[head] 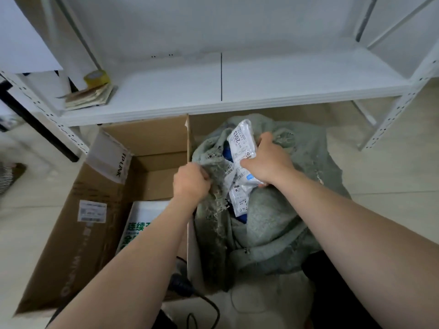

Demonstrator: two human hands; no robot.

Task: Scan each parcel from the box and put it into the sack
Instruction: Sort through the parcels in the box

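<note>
A grey-green woven sack [268,217] lies open on the floor to the right of a brown cardboard box [95,224]. My left hand [190,181] grips the sack's frayed left rim. My right hand [268,162] holds a white plastic parcel [241,143] with a printed label over the sack's mouth. More white and blue parcels [240,203] show inside the sack. A white box with green print [140,222] lies inside the cardboard box, partly hidden by my left arm. A black scanner [183,283] with a cable lies at the box's near side.
A white metal shelf [237,91] spans the view above the box and sack, its posts [389,117] standing at right and left. On its left end lie a roll of yellow tape [96,77] and a stack of papers [90,97]. Pale tiled floor [384,169] surrounds everything.
</note>
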